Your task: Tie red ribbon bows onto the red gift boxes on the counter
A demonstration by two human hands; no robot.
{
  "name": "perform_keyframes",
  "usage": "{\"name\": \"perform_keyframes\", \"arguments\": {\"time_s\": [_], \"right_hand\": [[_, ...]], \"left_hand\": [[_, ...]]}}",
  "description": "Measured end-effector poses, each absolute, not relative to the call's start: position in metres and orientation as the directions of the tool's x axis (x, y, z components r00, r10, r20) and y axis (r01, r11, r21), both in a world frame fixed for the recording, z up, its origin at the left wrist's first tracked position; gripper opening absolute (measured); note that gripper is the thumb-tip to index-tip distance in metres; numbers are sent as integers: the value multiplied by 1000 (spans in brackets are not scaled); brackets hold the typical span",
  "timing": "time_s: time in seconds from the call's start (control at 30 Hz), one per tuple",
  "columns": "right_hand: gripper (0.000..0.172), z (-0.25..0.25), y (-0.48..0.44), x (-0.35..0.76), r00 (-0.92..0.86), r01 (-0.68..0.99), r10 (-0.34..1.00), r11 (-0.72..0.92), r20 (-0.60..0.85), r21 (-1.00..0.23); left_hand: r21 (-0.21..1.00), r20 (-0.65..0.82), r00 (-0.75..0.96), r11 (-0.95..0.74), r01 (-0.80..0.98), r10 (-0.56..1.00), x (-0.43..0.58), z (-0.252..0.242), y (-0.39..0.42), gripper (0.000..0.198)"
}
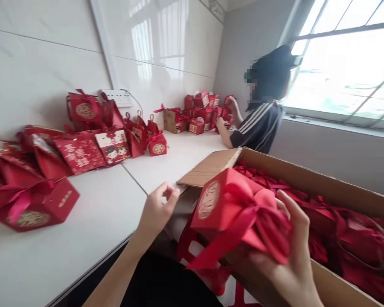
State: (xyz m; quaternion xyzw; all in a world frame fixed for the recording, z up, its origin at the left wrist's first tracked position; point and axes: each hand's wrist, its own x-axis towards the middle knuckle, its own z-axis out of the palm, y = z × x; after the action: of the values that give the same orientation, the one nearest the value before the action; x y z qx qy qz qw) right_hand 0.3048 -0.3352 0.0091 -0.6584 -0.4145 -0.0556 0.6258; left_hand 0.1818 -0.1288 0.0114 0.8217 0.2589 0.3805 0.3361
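In my right hand [294, 256] is a red gift box [222, 200] with a gold round emblem and a big red ribbon bow. It is tilted above the near side of an open cardboard box [275, 160], which is filled with red ribboned gift boxes [323, 217]. My left hand [158, 209] is over the table's edge, thumb and fingers curled together, with nothing seen between them. It is apart from the held box. Another red gift box [48, 202] with a ribbon lies on the white table [109, 213] at the left.
Red gift bags [80, 151] and boxes are lined up and stacked along the wall. A co-worker [259, 123] in a dark striped shirt handles red boxes [205, 113] at the far end. A power strip [117, 98] is on the wall. A red stool [187, 245] stands below.
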Motion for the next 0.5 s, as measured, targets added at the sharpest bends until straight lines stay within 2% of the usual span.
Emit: {"name": "perform_keyframes", "arguments": {"time_s": [0.07, 0.1, 0.17, 0.23, 0.3, 0.4, 0.47, 0.5], "right_hand": [[65, 18, -356, 319, 801, 328, 484, 136, 352, -935], [59, 23, -364, 326, 840, 154, 500, 153, 211, -976], [53, 30, -379, 337, 852, -156, 522, 201, -29, -967], [51, 35, -392, 343, 836, -332, 525, 250, -161, -909], [50, 37, -402, 343, 831, -382, 520, 282, -195, -880], [49, 36, -414, 340, 850, -371, 487, 282, -201, -885], [48, 35, -423, 338, 894, -284, 420, 267, -154, -921], [49, 35, -429, 338, 926, -180, 369, 245, -80, -953]], "left_hand": [[623, 567, 661, -781, 46, 491, 215, -1, -134, 16], [535, 625, 691, -844, -41, 363, 230, -7, -140, 13], [366, 692, 710, -911, -192, 128, 252, -18, -155, 16], [278, 701, 713, -930, -241, 24, 265, -27, -167, 19], [265, 704, 709, -940, -213, 37, 271, -35, -173, 18], [326, 686, 724, -921, -213, 75, 270, -35, -168, 17], [457, 662, 736, -856, -242, 145, 268, -25, -155, 18], [542, 646, 733, -804, -244, 213, 267, -17, -146, 20]]}}
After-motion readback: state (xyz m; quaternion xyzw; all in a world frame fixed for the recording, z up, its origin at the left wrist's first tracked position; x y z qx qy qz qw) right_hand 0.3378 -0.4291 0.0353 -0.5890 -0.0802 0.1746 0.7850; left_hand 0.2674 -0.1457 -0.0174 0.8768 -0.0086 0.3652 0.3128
